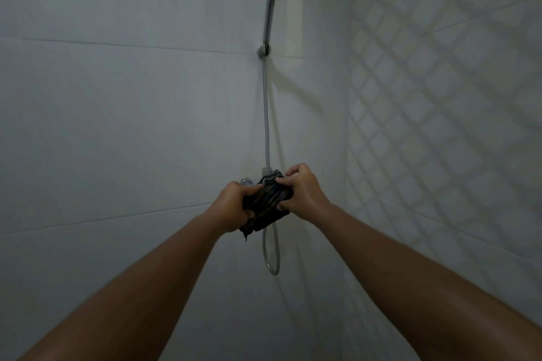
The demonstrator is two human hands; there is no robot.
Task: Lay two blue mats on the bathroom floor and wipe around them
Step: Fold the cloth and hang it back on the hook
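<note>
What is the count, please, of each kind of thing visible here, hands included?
2 hands: left hand and right hand, both gripping the cloth
1 dark cloth
1 shower head
1 shower hose
1 tap
Total: 6

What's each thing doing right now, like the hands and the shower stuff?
Left hand: gripping the dark cloth.
Right hand: gripping the same cloth.
Dark cloth: bunched between both hands.
Shower head: upright in its wall holder, no water seen.
Hose: hanging down, looped at the bottom.
</note>
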